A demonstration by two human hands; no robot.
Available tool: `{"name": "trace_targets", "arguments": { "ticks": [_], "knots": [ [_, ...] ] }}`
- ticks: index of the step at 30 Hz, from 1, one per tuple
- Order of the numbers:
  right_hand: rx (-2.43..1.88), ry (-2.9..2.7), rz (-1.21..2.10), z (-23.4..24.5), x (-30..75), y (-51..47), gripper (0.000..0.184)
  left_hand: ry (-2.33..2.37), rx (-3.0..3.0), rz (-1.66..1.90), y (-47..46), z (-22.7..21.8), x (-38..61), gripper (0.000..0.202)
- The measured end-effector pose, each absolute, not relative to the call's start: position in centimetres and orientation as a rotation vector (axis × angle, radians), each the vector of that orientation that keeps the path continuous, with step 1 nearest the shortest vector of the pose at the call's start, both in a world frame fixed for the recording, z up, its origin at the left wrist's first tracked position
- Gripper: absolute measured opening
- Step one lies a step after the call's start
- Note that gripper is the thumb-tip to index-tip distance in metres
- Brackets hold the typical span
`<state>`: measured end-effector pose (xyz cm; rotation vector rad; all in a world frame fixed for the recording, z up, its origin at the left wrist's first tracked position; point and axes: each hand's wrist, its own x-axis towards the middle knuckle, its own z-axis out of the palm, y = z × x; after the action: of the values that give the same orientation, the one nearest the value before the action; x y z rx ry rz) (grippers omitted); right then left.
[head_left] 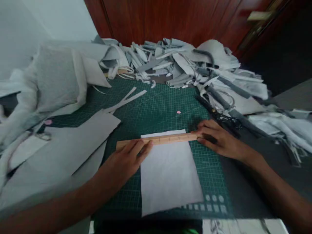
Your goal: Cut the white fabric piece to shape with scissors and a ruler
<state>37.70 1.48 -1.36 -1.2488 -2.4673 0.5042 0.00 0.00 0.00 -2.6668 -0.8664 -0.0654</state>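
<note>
And here we are at the green cutting mat (156,107), with a wooden ruler (168,139) lying right across the upper part of a white sheet (168,175), probably fabric! The left hand (124,164) is down on the ruler's left half, its fingers (138,146) spread and pressing on top, not wrapped around it. Over on the other end, the right hand (219,138) has its fingers (202,133) curled against the ruler's right tip; whether they actually pinch it, I cannot tell from this view. The ruler overhangs the sheet on both sides, leaving a narrow white strip showing above it. That sheet sits toward the near edge of the mat, just above the printed dots in the corner. Beyond it, a small pink dot (178,112) sits on the green, and pale strips (124,100) lie further up. To the left, a big grey sheet (73,146) overlaps the mat, and along the far edge there's a great heap of grey fabric offcuts (165,61), piled against a reddish wooden door (156,19)!
</note>
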Motion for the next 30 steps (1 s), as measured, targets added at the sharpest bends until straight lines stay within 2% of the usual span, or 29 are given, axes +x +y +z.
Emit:
{"name": "trace_targets", "arguments": {
  "ticks": [11,24,30],
  "knots": [
    [-1.269,-2.428,0.564,-0.8,37.4,1.3,0.015,-0.913,-2.724,-0.093,0.1,-0.1,-0.3,0.065],
    [-1.278,-2.341,0.575,-0.4,36.5,1.5,0.020,-0.920,-2.724,-0.113,0.1,-0.1,-0.3,0.066],
    [-1.500,-2.135,0.341,-0.1,32.8,5.2,0.028,-0.905,-2.706,-0.062,0.2,-0.3,-0.2,0.065]
  ]
}}
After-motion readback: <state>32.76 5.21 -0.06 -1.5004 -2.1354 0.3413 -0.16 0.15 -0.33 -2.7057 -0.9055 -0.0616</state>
